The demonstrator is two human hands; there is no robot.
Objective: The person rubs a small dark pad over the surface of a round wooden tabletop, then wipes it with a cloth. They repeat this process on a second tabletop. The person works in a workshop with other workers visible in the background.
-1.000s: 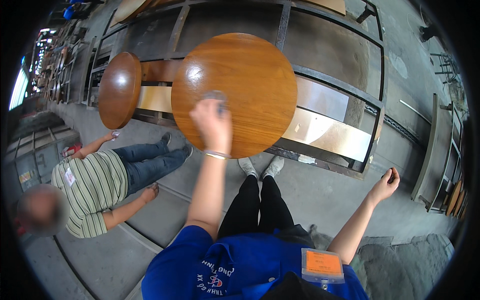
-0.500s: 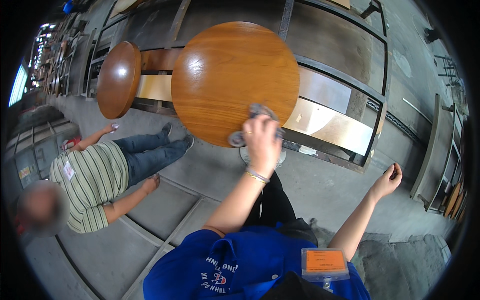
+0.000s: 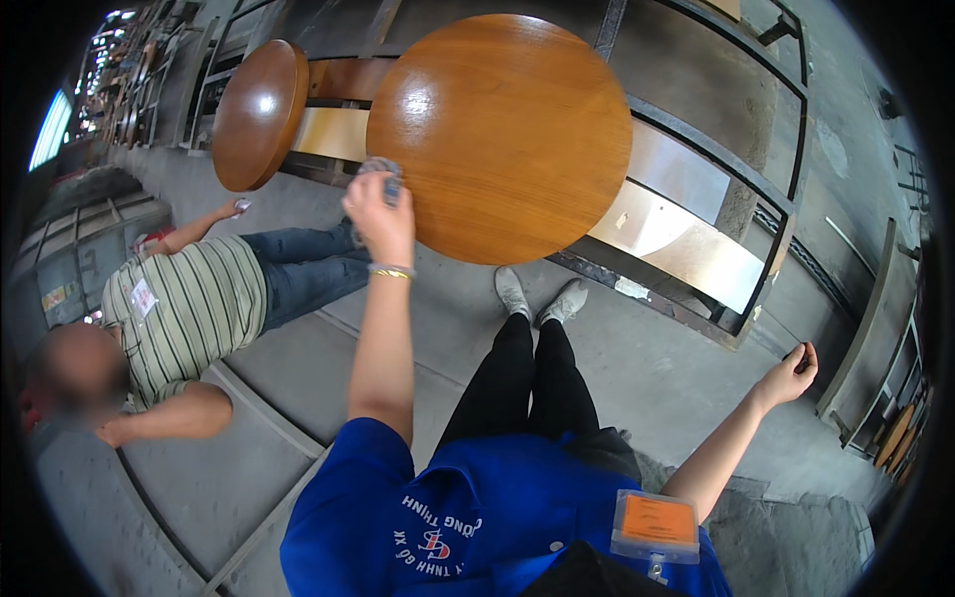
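A large round wooden tabletop (image 3: 512, 129) leans upright against a metal rack in front of me. My left hand (image 3: 380, 217) is raised to its left edge and presses a grey cloth (image 3: 381, 171) against the rim. A bracelet circles that wrist. My right hand (image 3: 789, 375) hangs out to the right over the concrete floor, away from the tabletop, with its fingers curled. I cannot tell whether it holds anything. My legs and grey shoes (image 3: 540, 296) stand just below the tabletop.
A second round wooden tabletop (image 3: 259, 111) leans to the left. A person in a striped shirt (image 3: 184, 313) and jeans sits on the floor beside it, one hand near its lower edge. A metal rack (image 3: 736, 169) with pale boards runs behind, and more panels stand at far right.
My left hand with the cloth swept from the tabletop's middle, down to its lower edge, and now sits at its left edge. My right hand has stayed out to the side.
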